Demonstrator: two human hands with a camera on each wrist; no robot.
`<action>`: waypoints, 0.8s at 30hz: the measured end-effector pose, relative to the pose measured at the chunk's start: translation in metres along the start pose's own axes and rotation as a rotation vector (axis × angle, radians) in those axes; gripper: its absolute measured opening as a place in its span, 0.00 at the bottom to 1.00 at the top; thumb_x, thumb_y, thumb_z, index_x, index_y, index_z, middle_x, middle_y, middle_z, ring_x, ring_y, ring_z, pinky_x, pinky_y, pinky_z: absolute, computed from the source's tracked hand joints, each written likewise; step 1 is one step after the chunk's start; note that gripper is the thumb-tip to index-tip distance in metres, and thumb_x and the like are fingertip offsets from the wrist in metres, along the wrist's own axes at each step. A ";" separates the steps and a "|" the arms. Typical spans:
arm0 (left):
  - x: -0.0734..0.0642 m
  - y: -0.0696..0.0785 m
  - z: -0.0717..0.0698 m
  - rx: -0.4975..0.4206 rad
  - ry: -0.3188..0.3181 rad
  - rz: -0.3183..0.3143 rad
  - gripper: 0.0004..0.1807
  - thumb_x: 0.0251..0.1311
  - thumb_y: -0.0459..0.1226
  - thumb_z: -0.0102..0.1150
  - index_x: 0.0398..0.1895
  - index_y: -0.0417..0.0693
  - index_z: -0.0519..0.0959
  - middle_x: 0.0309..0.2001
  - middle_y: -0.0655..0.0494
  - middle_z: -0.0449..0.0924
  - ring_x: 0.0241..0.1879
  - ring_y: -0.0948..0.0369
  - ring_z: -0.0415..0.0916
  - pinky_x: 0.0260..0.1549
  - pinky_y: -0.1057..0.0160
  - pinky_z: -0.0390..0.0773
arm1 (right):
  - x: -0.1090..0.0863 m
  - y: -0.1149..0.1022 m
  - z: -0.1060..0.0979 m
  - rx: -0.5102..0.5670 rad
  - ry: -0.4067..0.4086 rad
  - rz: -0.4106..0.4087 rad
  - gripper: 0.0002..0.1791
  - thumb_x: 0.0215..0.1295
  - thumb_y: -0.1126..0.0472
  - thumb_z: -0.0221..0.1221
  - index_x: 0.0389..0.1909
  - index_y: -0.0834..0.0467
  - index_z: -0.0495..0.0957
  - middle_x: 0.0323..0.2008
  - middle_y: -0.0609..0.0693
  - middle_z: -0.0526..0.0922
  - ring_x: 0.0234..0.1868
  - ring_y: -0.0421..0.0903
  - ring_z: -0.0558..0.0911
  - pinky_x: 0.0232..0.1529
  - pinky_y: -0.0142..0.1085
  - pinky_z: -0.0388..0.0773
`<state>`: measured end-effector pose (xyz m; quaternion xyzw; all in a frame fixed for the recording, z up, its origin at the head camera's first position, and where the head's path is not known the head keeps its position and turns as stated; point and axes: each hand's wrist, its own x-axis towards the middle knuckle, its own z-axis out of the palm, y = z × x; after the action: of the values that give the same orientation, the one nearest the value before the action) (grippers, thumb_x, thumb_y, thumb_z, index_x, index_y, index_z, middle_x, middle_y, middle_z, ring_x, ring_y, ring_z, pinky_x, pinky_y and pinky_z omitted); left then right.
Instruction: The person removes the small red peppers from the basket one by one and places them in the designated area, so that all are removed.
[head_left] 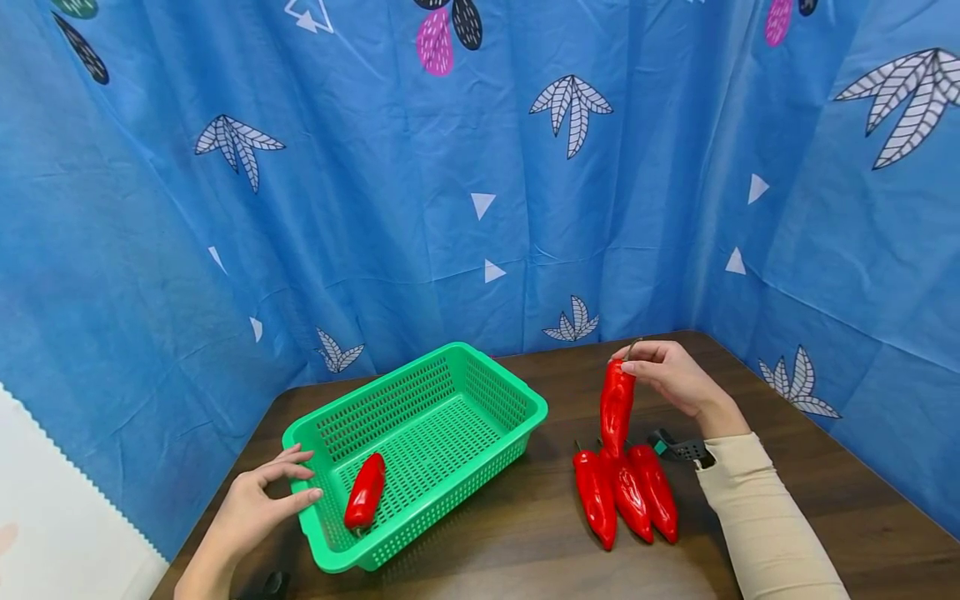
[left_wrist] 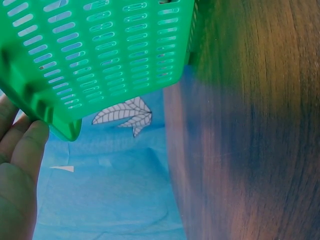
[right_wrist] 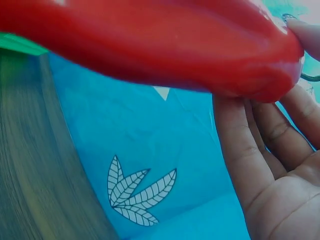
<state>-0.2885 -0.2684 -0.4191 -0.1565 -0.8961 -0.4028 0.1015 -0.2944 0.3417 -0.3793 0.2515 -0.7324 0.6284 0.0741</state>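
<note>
In the head view, my right hand (head_left: 678, 379) pinches a long red pepper (head_left: 617, 408) near its stem. The pepper hangs tip down, and the right wrist view shows its glossy side (right_wrist: 150, 45) across the top. Its lower end overlaps a group of 3 red peppers (head_left: 595, 500) lying side by side on the table. My left hand (head_left: 251, 504) rests at the near left end of a green perforated basket (head_left: 431, 517), fingers and thumb spread over its rim. The left wrist view shows those fingertips against the rim (left_wrist: 60, 130). One red pepper (head_left: 366, 492) lies inside the basket.
The dark wooden table (head_left: 517, 533) runs under everything. A blue patterned curtain (head_left: 450, 208) hangs along its back and sides. A black wrist strap (head_left: 682, 448) is on my right wrist. White cloth or paper with a jagged edge (head_left: 60, 517) shows at far left.
</note>
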 end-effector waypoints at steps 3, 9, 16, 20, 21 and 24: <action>0.000 0.000 0.000 0.008 0.001 0.000 0.17 0.55 0.42 0.74 0.43 0.42 0.85 0.63 0.42 0.78 0.55 0.99 0.52 0.60 0.35 0.68 | -0.002 0.002 -0.003 0.002 0.015 0.002 0.11 0.73 0.71 0.51 0.45 0.64 0.83 0.41 0.44 0.87 0.41 0.42 0.85 0.45 0.33 0.85; 0.001 -0.001 0.001 0.001 -0.001 -0.001 0.17 0.55 0.42 0.74 0.44 0.41 0.85 0.63 0.42 0.78 0.55 0.98 0.51 0.60 0.34 0.67 | -0.006 0.005 -0.011 0.055 0.070 0.005 0.12 0.73 0.71 0.51 0.43 0.60 0.83 0.39 0.45 0.88 0.39 0.41 0.86 0.45 0.32 0.85; 0.001 -0.001 0.000 -0.005 -0.006 -0.009 0.17 0.55 0.42 0.74 0.44 0.41 0.85 0.64 0.41 0.77 0.55 0.98 0.51 0.60 0.34 0.67 | -0.012 0.012 -0.023 0.135 0.151 0.039 0.14 0.74 0.70 0.52 0.41 0.55 0.85 0.38 0.44 0.88 0.38 0.39 0.86 0.44 0.29 0.85; 0.000 -0.001 0.000 0.000 0.004 -0.001 0.17 0.55 0.41 0.74 0.43 0.41 0.85 0.63 0.41 0.78 0.55 0.98 0.52 0.59 0.34 0.68 | -0.016 0.017 -0.029 0.153 0.171 0.059 0.14 0.74 0.70 0.52 0.41 0.55 0.86 0.40 0.43 0.88 0.39 0.38 0.87 0.44 0.28 0.85; 0.000 0.000 0.000 0.002 0.007 0.002 0.17 0.54 0.41 0.74 0.43 0.41 0.85 0.63 0.41 0.78 0.55 0.98 0.52 0.59 0.34 0.68 | -0.017 0.019 -0.030 0.148 0.178 0.067 0.14 0.74 0.69 0.52 0.41 0.54 0.86 0.40 0.42 0.88 0.39 0.38 0.87 0.44 0.28 0.85; 0.000 0.000 0.001 0.003 0.012 0.009 0.16 0.54 0.41 0.74 0.43 0.41 0.85 0.62 0.41 0.79 0.55 0.98 0.52 0.58 0.34 0.68 | -0.022 0.023 -0.035 0.164 0.197 0.090 0.15 0.74 0.70 0.52 0.41 0.53 0.86 0.40 0.41 0.88 0.39 0.37 0.87 0.44 0.27 0.85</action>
<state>-0.2888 -0.2679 -0.4198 -0.1581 -0.8953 -0.4019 0.1091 -0.2932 0.3827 -0.4017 0.1604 -0.6784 0.7104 0.0966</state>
